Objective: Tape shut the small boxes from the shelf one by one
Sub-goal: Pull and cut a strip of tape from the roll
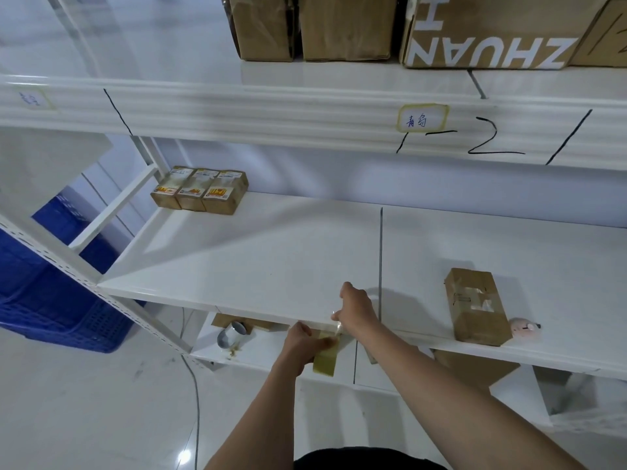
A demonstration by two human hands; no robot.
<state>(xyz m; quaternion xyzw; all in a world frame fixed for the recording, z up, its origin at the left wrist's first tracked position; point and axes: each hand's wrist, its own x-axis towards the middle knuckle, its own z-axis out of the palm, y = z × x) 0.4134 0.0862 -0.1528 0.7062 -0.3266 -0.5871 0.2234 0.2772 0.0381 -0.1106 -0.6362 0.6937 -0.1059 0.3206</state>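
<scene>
Fingers of the left hand (298,340) curl around a roll of clear packing tape (325,359) at lower centre, just below the shelf edge (237,308); the right hand (356,308) pinches what looks like the free tape end, though the film is hard to see. To do this well, pull a straight length, keep it taut and off itself, then carry it to the box seam. Count: one small cardboard box (476,307) stands at right on the middle shelf, three labelled small boxes (200,193) sit together at upper left, one silvery tape roll (232,335) below.
</scene>
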